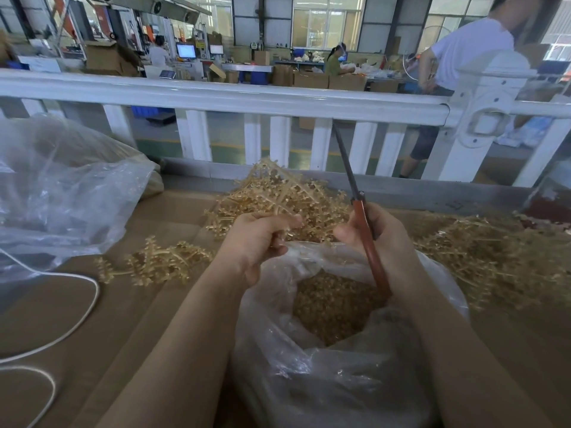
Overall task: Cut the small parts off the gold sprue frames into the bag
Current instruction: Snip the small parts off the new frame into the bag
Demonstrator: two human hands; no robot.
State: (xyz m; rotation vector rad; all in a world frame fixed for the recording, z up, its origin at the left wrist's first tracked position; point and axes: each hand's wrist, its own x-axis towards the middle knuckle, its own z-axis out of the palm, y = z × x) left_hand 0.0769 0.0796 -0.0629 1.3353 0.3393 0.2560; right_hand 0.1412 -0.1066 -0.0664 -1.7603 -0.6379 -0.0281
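Observation:
My left hand (258, 242) grips a gold sprue frame (278, 188) by its lower stem, holding it tilted up above the far rim of the clear plastic bag (309, 375). My right hand (381, 242) grips red-handled scissors (363, 225); their dark blades are closed and point up and away from me. The bag stands open between my forearms and holds a heap of small gold parts (332, 307). More gold frames lie piled behind the bag (321, 211).
A stripped gold frame (157, 262) lies left on the brown cardboard surface (139, 304). A heap of gold frames (488, 257) fills the right. A large clear bag (61, 196) sits far left, a white cord (77, 319) beside it. A white railing (216, 97) runs behind.

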